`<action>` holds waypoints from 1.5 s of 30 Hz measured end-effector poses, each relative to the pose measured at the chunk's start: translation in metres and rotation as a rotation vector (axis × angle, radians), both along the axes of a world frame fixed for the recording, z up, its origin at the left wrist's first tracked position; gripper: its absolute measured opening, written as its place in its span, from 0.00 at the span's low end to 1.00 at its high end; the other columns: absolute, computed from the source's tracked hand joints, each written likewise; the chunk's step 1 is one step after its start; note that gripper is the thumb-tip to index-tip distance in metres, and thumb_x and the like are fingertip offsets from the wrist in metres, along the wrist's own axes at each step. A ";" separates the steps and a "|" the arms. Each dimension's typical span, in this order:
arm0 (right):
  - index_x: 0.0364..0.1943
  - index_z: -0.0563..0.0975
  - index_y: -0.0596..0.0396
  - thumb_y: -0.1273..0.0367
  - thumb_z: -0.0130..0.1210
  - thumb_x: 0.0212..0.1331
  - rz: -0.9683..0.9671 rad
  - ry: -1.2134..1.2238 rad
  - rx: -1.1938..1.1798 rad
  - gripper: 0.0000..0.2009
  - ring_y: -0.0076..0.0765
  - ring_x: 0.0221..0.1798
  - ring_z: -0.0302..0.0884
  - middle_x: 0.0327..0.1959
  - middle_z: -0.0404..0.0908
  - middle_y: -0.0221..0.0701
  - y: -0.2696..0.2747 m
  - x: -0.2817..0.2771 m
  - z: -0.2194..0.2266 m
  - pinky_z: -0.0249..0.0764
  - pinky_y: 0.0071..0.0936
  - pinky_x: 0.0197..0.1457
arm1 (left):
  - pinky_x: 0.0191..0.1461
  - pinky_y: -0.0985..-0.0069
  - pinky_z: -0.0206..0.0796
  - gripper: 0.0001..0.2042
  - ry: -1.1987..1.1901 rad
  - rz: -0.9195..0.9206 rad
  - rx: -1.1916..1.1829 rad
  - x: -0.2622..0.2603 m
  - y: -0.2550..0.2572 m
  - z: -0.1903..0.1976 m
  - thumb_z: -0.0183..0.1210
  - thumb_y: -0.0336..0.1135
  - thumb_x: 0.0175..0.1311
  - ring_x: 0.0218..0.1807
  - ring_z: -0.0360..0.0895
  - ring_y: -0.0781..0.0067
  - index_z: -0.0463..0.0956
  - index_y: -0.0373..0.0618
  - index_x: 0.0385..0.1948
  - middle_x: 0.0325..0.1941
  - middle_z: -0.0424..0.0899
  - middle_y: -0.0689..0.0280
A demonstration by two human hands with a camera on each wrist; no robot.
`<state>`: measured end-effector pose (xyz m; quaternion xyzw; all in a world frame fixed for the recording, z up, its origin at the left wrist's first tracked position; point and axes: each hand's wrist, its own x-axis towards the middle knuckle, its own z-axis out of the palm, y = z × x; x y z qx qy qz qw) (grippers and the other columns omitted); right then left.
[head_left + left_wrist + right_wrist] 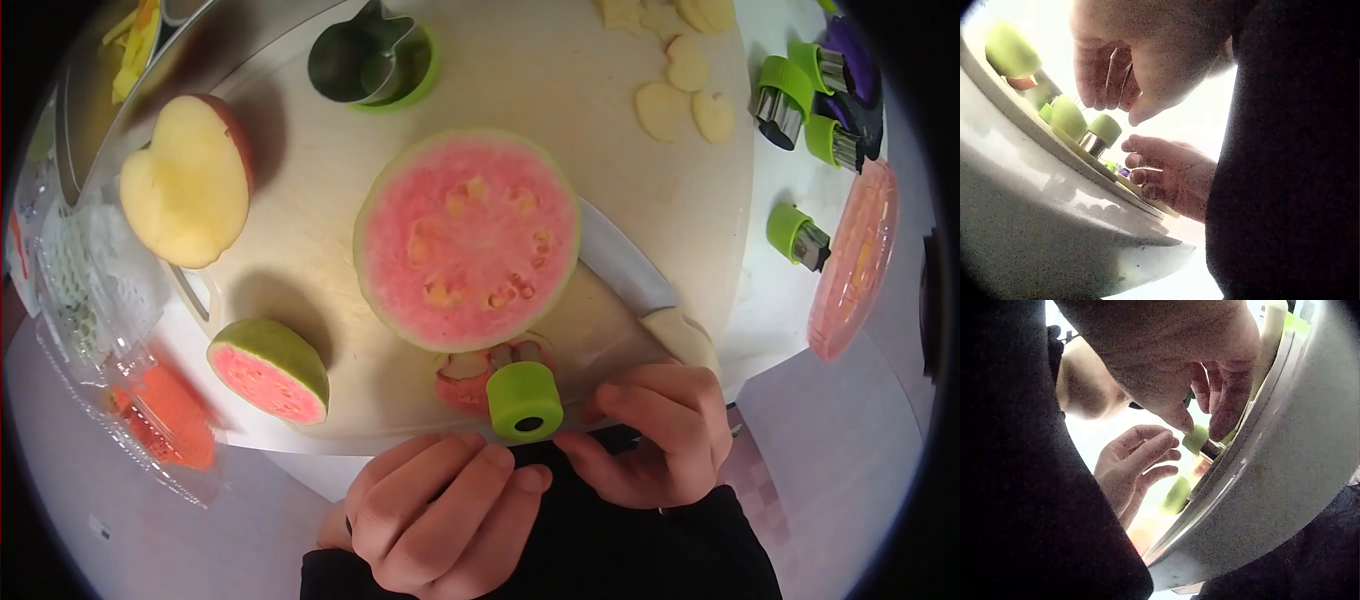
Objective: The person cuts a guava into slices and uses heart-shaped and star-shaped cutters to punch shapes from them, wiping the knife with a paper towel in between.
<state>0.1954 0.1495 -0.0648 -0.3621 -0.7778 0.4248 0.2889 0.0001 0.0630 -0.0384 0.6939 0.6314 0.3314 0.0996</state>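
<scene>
A green-capped metal cutter [525,402] stands on a pink fruit slice [460,395] at the board's near edge. To its lower left, my left hand [440,515] has loosely bent fingers and no visible object in them. My right hand [660,435] is just right of the cutter, thumb and forefinger apart. The right wrist view shows the cutter [1195,439] close to the right hand's [1194,369] fingertips; contact is unclear. Beyond the cutter lies a large round pink-fleshed fruit piece [468,240], cut face up.
A knife [625,258] lies right of the large piece. Left are a halved pale fruit [190,180] and a green-skinned wedge [270,370]. A star-shaped cutter [365,60] is at the back, pale cut-outs [658,110] at back right. More small cutters [785,100] stand beside the board.
</scene>
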 end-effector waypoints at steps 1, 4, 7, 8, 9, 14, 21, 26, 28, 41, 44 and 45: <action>0.51 0.84 0.63 0.76 0.83 0.45 0.001 0.013 0.007 0.26 0.34 0.35 0.83 0.44 0.83 0.38 0.001 0.000 -0.001 0.78 0.27 0.29 | 0.39 0.71 0.82 0.14 -0.020 0.034 0.015 0.005 0.006 0.001 0.78 0.27 0.55 0.42 0.85 0.61 0.85 0.41 0.42 0.45 0.86 0.59; 0.50 0.84 0.63 0.77 0.81 0.45 0.005 0.044 0.029 0.25 0.33 0.32 0.82 0.44 0.84 0.38 0.003 -0.001 -0.003 0.77 0.26 0.27 | 0.41 0.73 0.83 0.15 -0.122 0.340 -0.217 0.044 0.019 0.033 0.79 0.26 0.52 0.45 0.85 0.62 0.87 0.39 0.41 0.43 0.88 0.61; 0.49 0.85 0.63 0.78 0.81 0.45 -0.002 0.097 0.067 0.24 0.32 0.29 0.81 0.43 0.84 0.38 0.006 -0.006 -0.007 0.75 0.25 0.25 | 0.37 0.75 0.85 0.10 -0.068 0.188 0.010 0.021 0.018 0.004 0.77 0.29 0.58 0.42 0.85 0.63 0.85 0.39 0.38 0.41 0.87 0.61; 0.49 0.85 0.63 0.78 0.81 0.45 -0.005 0.120 0.085 0.23 0.31 0.28 0.81 0.43 0.84 0.38 0.006 -0.009 -0.008 0.75 0.24 0.24 | 0.36 0.75 0.85 0.09 -0.021 0.041 0.184 0.006 0.016 -0.009 0.75 0.30 0.61 0.40 0.86 0.64 0.84 0.39 0.36 0.39 0.86 0.61; 0.48 0.86 0.62 0.78 0.80 0.45 -0.013 0.122 0.097 0.22 0.31 0.28 0.81 0.44 0.84 0.38 0.007 -0.012 -0.007 0.75 0.24 0.24 | 0.36 0.74 0.83 0.10 -0.003 0.035 0.116 0.001 0.011 -0.005 0.76 0.30 0.61 0.39 0.85 0.62 0.83 0.40 0.39 0.41 0.85 0.60; 0.44 0.90 0.56 0.78 0.75 0.46 -0.007 0.080 0.232 0.17 0.30 0.29 0.84 0.47 0.85 0.41 0.008 -0.024 -0.004 0.78 0.20 0.26 | 0.34 0.72 0.80 0.13 -0.081 0.033 -0.007 -0.003 0.006 -0.003 0.76 0.27 0.61 0.34 0.85 0.59 0.80 0.41 0.43 0.42 0.85 0.57; 0.41 0.91 0.54 0.77 0.74 0.43 -0.001 0.044 0.390 0.16 0.30 0.32 0.85 0.49 0.87 0.39 0.008 -0.037 -0.004 0.79 0.18 0.28 | 0.33 0.77 0.80 0.13 -0.161 0.159 0.106 0.001 0.001 -0.017 0.73 0.25 0.48 0.34 0.86 0.68 0.88 0.39 0.38 0.38 0.88 0.60; 0.41 0.91 0.57 0.77 0.75 0.43 0.024 -0.007 0.387 0.16 0.31 0.33 0.86 0.49 0.87 0.39 0.006 -0.039 -0.001 0.80 0.19 0.29 | 0.22 0.74 0.74 0.11 -0.162 0.110 0.108 -0.007 -0.003 -0.023 0.74 0.24 0.55 0.23 0.83 0.63 0.83 0.35 0.38 0.31 0.86 0.57; 0.46 0.89 0.61 0.77 0.79 0.43 0.118 -0.030 0.344 0.20 0.39 0.35 0.86 0.51 0.84 0.44 0.008 -0.034 0.005 0.82 0.25 0.32 | 0.23 0.74 0.74 0.12 -0.148 0.108 0.090 -0.009 -0.006 -0.024 0.74 0.24 0.54 0.23 0.82 0.63 0.84 0.35 0.39 0.31 0.86 0.58; 0.40 0.91 0.62 0.83 0.77 0.40 0.077 0.003 0.322 0.18 0.39 0.36 0.87 0.44 0.86 0.37 0.008 -0.045 0.004 0.87 0.23 0.35 | 0.33 0.77 0.77 0.14 -0.103 0.093 0.016 -0.022 -0.018 -0.029 0.67 0.27 0.48 0.32 0.83 0.69 0.87 0.37 0.39 0.38 0.87 0.62; 0.41 0.91 0.63 0.83 0.77 0.40 0.084 0.002 0.277 0.19 0.40 0.36 0.86 0.45 0.86 0.37 0.013 -0.043 0.005 0.86 0.25 0.35 | 0.33 0.76 0.77 0.14 -0.095 0.079 -0.008 -0.023 -0.019 -0.028 0.67 0.27 0.48 0.32 0.83 0.69 0.87 0.37 0.39 0.38 0.87 0.62; 0.42 0.91 0.62 0.83 0.77 0.40 0.093 0.006 0.275 0.19 0.40 0.36 0.86 0.46 0.86 0.37 0.013 -0.042 0.005 0.86 0.25 0.35 | 0.33 0.77 0.77 0.14 -0.094 0.074 -0.012 -0.024 -0.019 -0.028 0.67 0.27 0.48 0.32 0.83 0.69 0.87 0.37 0.39 0.38 0.87 0.62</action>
